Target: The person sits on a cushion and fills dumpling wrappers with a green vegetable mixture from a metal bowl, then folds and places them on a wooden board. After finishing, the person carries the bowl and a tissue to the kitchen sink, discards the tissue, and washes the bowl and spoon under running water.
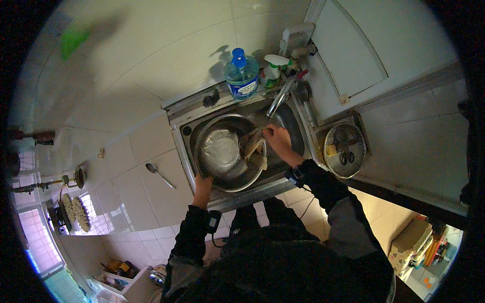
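Note:
A wide round metal basin [237,178] sits in the stainless steel sink [296,130], with bright reflections on its bottom. My left hand [203,186] grips the basin's near left rim. In the fingers of my right hand [279,141] is a wet-looking brownish cloth [253,143], bunched at the top. It hangs over the basin's right side, and one corner reaches past the rim. The chrome faucet [278,99] points down just beyond my right hand; whether water runs from it I cannot tell.
Behind the sink stand a blue-capped detergent jug [242,77], a spray bottle [272,72] and a dark scrubber [211,99]. A spoon [160,175] lies on the left tiled counter. To the right, a round metal pan [343,166] holds scissors [346,157] and other items.

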